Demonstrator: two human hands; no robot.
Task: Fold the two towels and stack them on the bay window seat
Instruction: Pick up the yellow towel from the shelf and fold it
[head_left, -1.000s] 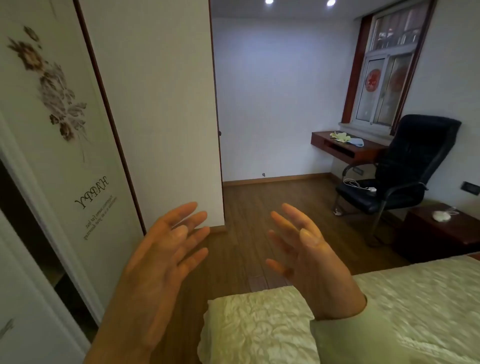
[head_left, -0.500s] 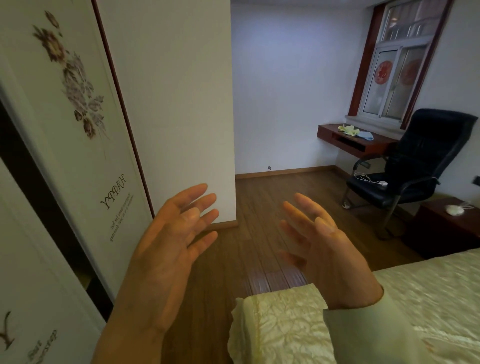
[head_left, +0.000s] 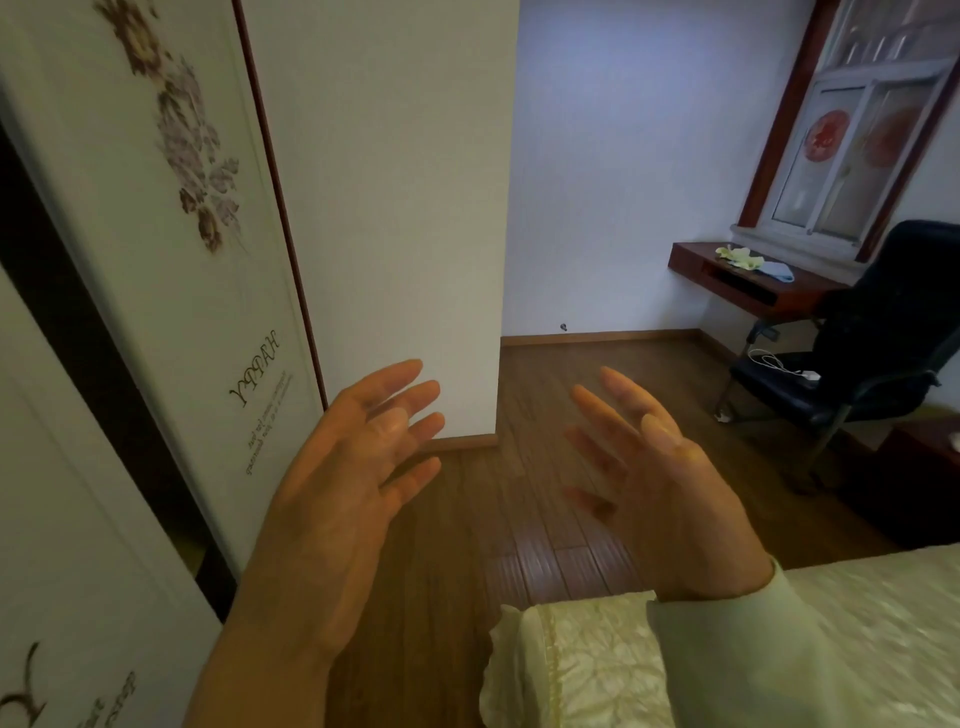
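Note:
Far across the room, a crumpled pale yellow towel (head_left: 738, 256) and a light blue towel (head_left: 776, 270) lie side by side on the dark wooden bay window seat (head_left: 748, 291) under the window. My left hand (head_left: 343, 488) and my right hand (head_left: 654, 483) are raised in front of me, palms facing each other, fingers spread, holding nothing. Both hands are well short of the towels, above the wooden floor.
A white wardrobe (head_left: 171, 291) with flower print stands close on my left. A bed corner with a cream quilt (head_left: 587, 670) is at lower right. A black office chair (head_left: 872, 358) stands by the window seat, a dark nightstand (head_left: 914, 483) beside it. Wooden floor (head_left: 545, 415) runs ahead.
The view has shifted forward and left, so the window seat and chair sit further right and look larger. Both hands stay raised and spread with nothing in them.

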